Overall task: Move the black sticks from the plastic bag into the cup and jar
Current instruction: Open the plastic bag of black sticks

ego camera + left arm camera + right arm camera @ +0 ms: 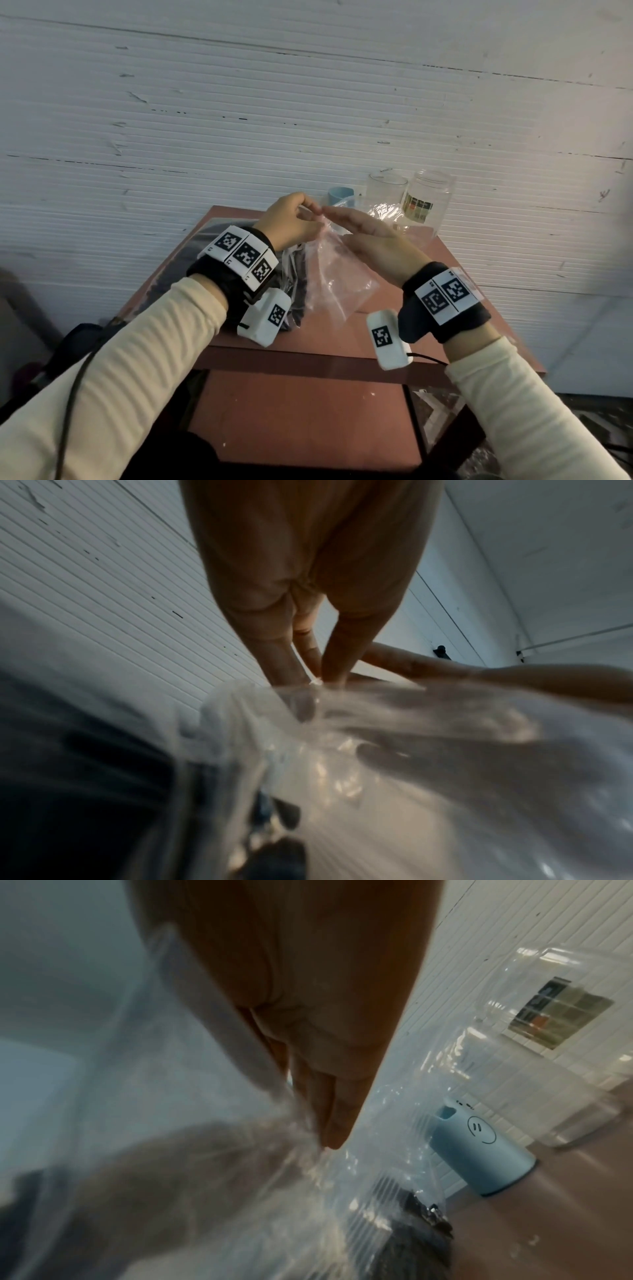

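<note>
Both my hands hold a clear plastic bag (pixel 339 284) up over the red-brown table (pixel 308 353). My left hand (pixel 308 214) pinches the bag's top edge with curled fingers (pixel 284 658). From the right, my right hand (pixel 342 217) meets it, fingers (pixel 329 1110) straight along the plastic and the thumb behind the film. A bundle of black sticks (pixel 299 284) hangs in the bag's left part, dark through the plastic (pixel 404 1245). At the table's far edge stand a blue cup (pixel 339 196), a clear glass (pixel 387 188) and a clear labelled jar (pixel 428 202).
A white ribbed wall runs close behind the table. The blue cup (pixel 479 1150) and the jar (pixel 565 1015) stand just beyond the bag. A dark sheet (pixel 212 236) lies on the table's left side. A lower shelf (pixel 301 414) sits under the top.
</note>
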`<state>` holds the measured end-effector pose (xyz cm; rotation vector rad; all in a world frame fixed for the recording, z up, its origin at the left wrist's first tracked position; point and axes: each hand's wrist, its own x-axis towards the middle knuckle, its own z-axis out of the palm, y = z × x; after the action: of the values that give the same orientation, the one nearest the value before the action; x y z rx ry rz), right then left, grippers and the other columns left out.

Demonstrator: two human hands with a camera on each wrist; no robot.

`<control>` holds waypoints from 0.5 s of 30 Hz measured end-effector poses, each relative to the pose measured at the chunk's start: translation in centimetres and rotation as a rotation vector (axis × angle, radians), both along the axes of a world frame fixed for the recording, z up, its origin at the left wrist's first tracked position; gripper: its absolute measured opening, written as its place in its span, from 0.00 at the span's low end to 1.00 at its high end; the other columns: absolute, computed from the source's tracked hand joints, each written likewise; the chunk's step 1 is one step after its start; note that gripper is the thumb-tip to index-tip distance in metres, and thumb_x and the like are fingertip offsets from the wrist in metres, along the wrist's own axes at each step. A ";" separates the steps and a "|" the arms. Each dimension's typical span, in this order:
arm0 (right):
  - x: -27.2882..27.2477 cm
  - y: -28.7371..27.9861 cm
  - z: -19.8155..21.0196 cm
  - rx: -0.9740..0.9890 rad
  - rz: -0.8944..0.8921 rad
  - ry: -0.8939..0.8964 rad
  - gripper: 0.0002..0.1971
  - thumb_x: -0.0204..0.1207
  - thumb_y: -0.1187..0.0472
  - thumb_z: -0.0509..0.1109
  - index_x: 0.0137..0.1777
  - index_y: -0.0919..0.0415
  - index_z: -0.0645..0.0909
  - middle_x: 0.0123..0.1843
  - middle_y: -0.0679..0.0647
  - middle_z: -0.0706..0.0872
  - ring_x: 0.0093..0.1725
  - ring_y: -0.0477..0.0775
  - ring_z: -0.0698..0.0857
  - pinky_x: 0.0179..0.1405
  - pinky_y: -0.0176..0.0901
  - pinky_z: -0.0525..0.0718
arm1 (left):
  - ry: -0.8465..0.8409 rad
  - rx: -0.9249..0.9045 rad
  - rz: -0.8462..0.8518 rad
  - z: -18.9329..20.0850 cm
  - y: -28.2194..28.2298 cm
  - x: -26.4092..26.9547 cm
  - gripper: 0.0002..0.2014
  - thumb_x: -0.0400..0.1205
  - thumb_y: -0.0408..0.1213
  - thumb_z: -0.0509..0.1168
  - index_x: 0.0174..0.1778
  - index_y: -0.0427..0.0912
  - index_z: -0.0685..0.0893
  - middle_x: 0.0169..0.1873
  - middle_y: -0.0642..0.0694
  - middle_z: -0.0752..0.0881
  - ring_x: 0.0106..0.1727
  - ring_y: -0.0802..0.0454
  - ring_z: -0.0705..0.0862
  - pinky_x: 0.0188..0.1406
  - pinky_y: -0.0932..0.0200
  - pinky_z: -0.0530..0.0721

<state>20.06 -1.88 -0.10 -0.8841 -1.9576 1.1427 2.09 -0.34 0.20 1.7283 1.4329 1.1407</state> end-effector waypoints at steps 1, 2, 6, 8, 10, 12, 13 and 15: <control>0.1 0.1 0.0 0.002 -0.018 -0.005 0.23 0.82 0.75 0.58 0.73 0.57 0.73 0.69 0.45 0.79 0.62 0.36 0.80 0.53 0.26 0.79 | 0.014 -0.006 0.005 -0.1 0.0 -0.2 0.08 0.77 0.35 0.73 0.45 0.50 0.81 0.43 0.45 0.87 0.45 0.44 0.89 0.50 0.49 0.89; 0.2 0.3 -0.1 -0.022 -0.057 0.014 0.20 0.82 0.74 0.59 0.71 0.58 0.75 0.67 0.49 0.82 0.61 0.41 0.82 0.53 0.28 0.81 | 0.008 -0.006 0.014 -0.2 0.1 -0.3 0.08 0.77 0.32 0.72 0.44 0.49 0.81 0.42 0.43 0.88 0.45 0.42 0.90 0.51 0.46 0.89; 0.8 1.5 -1.1 -0.057 -0.244 -0.051 0.15 0.82 0.70 0.59 0.64 0.58 0.80 0.54 0.61 0.86 0.49 0.55 0.85 0.53 0.45 0.85 | -0.087 0.008 0.051 -0.2 0.0 -1.3 0.20 0.77 0.17 0.62 0.48 0.52 0.79 0.45 0.40 0.90 0.40 0.44 0.89 0.49 0.45 0.89; 0.9 1.9 -1.9 -0.066 -0.259 -0.140 0.16 0.81 0.67 0.60 0.65 0.52 0.79 0.43 0.56 0.82 0.45 0.55 0.81 0.56 0.50 0.83 | -0.105 0.025 0.040 0.0 -0.3 -1.8 0.24 0.76 0.14 0.57 0.47 0.53 0.79 0.39 0.41 0.87 0.34 0.47 0.83 0.41 0.48 0.84; 0.7 1.9 -2.5 -0.109 -0.249 -0.122 0.18 0.80 0.66 0.61 0.66 0.47 0.76 0.35 0.50 0.73 0.41 0.52 0.75 0.55 0.50 0.80 | -0.077 0.036 0.026 0.2 -0.4 -2.0 0.24 0.74 0.14 0.55 0.43 0.51 0.82 0.37 0.40 0.82 0.33 0.47 0.78 0.37 0.51 0.79; 0.1 1.7 -2.6 -0.154 -0.215 -0.049 0.20 0.81 0.67 0.60 0.68 0.44 0.73 0.38 0.52 0.74 0.41 0.52 0.75 0.57 0.50 0.81 | -0.056 0.035 0.042 0.3 -0.5 -2.1 0.24 0.74 0.16 0.56 0.41 0.52 0.86 0.40 0.39 0.79 0.37 0.47 0.77 0.40 0.49 0.81; -0.2 1.7 -2.6 -0.178 -0.193 0.003 0.21 0.82 0.68 0.60 0.69 0.45 0.73 0.43 0.55 0.76 0.44 0.53 0.77 0.59 0.51 0.82 | -0.065 0.028 0.047 0.3 -0.6 -2.1 0.23 0.74 0.16 0.57 0.42 0.52 0.87 0.42 0.39 0.79 0.39 0.46 0.78 0.43 0.47 0.82; -0.4 1.7 -2.3 -0.184 -0.186 0.094 0.19 0.82 0.69 0.60 0.70 0.50 0.74 0.56 0.59 0.78 0.49 0.55 0.82 0.61 0.53 0.83 | -0.094 0.013 0.042 0.4 -0.8 -2.1 0.22 0.76 0.17 0.59 0.46 0.51 0.87 0.45 0.39 0.83 0.41 0.46 0.81 0.49 0.46 0.84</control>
<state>19.69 -0.17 -2.45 -1.0651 -1.6768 1.2449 -0.03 -1.10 0.57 1.6384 1.4132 1.2391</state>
